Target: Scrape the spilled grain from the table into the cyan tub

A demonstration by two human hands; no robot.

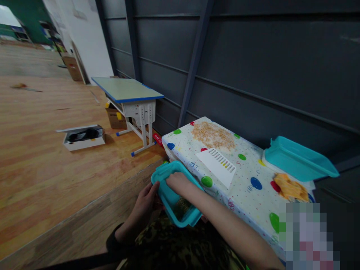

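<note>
My left hand (146,200) grips the near left side of a teal plastic container (168,195) held below the table's edge, over my lap. My right hand (178,182) rests on the container's upper rim with its fingers curled into the inside; what they hold, if anything, is hidden. A small heap of yellowish grains (182,205) lies inside the container. On the table with the balloon-print cloth (247,195) lie a spread of the same grains (213,135) and a white slotted card (218,165).
A teal lid (298,159) leans at the table's right on a white box, beside an orange cloth (291,187). A dark panelled wall runs behind. A small blue-edged desk (128,92) and an open white box (84,137) stand on the wooden floor to the left.
</note>
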